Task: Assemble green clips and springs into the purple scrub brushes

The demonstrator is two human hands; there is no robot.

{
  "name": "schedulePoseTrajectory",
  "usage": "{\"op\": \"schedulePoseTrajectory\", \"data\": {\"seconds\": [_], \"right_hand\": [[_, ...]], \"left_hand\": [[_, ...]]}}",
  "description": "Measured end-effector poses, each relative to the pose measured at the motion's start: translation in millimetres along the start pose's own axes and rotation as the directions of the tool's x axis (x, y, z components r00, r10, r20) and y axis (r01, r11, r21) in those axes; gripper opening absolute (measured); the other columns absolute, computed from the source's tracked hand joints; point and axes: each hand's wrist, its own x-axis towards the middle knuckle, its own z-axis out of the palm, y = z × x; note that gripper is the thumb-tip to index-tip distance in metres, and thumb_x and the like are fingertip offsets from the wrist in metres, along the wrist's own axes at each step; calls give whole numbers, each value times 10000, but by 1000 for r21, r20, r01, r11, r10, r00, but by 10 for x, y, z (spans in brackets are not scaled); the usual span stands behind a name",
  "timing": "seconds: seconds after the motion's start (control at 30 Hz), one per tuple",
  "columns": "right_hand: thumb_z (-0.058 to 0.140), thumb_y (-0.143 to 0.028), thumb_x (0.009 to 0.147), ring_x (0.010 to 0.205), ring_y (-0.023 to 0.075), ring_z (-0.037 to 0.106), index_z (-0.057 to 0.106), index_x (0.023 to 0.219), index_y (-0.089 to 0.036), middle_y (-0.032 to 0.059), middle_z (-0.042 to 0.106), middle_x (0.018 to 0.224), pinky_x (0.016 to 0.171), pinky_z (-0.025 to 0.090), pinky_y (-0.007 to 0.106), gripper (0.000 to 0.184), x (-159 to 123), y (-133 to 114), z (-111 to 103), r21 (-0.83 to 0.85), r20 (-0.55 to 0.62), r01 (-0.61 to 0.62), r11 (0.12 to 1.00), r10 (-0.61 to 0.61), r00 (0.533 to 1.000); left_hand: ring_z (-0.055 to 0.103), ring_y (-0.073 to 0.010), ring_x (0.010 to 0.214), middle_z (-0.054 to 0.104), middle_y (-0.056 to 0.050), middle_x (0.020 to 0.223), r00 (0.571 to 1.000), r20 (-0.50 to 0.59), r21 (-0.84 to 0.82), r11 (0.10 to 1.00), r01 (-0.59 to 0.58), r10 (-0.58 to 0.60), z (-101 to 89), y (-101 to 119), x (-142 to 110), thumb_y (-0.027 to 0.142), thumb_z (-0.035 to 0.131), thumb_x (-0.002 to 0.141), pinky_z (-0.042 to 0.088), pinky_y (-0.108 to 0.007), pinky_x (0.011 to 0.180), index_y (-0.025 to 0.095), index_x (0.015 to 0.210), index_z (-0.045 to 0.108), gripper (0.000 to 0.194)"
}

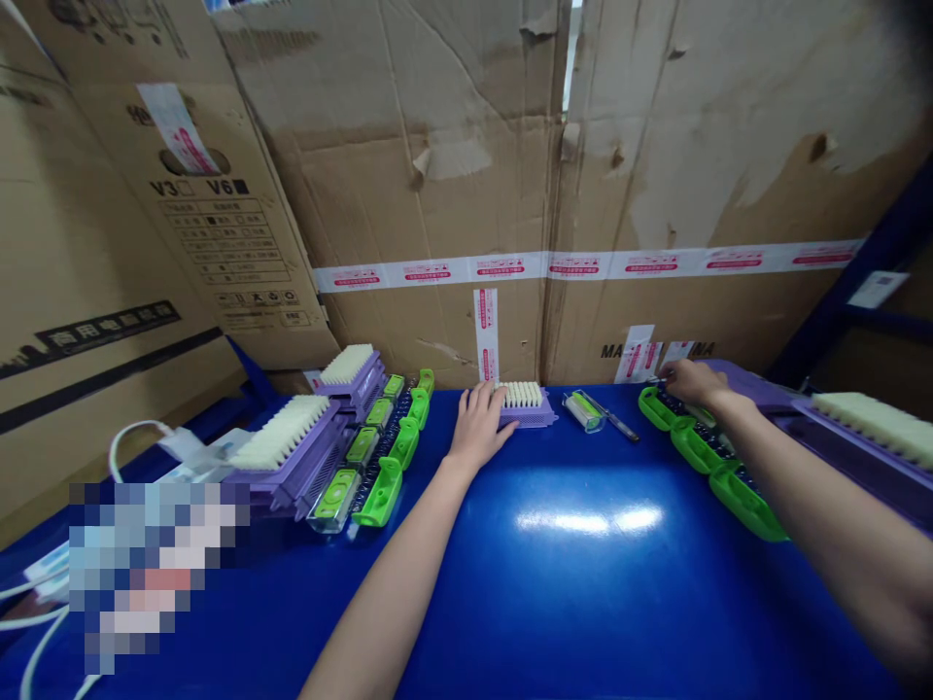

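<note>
My left hand [478,420] lies with stretched fingers and the thumb apart over the left end of a small purple plastic piece topped with cream bristle-like tufts [526,406]. To its right lie a small clear-and-green case [583,410] and a slim dark metal tool [616,422]. At the far right, my right hand [692,381] is bent with its fingers closed at the back end of a row of bright green curved plastic parts [696,445]. What those fingers hold, if anything, is too small and hidden to make out.
On the left stand purple blocks with cream tufts [284,435], clear-and-green cases [335,496] and green curved parts [380,494]. Another tufted purple block [875,428] is at right. White cables [36,632] and a blurred patch fill the left front. Cardboard [437,194] walls the blue table [569,603].
</note>
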Motion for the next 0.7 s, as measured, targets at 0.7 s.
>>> {"op": "schedulePoseTrajectory", "data": {"seconds": [0.7], "right_hand": [[506,-278,770,1096,312,534,594,1104,-227,124,625,1101,912,314,499,349,-75,-117,-87,-25,53,-38,999,39,998]], "left_hand": [[349,-291,1295,429,-156,1359,1000,-5,-4,1000,0,0,1,-2,-4,399,563,819,282,-500,1056,185,1291,400,544]]}}
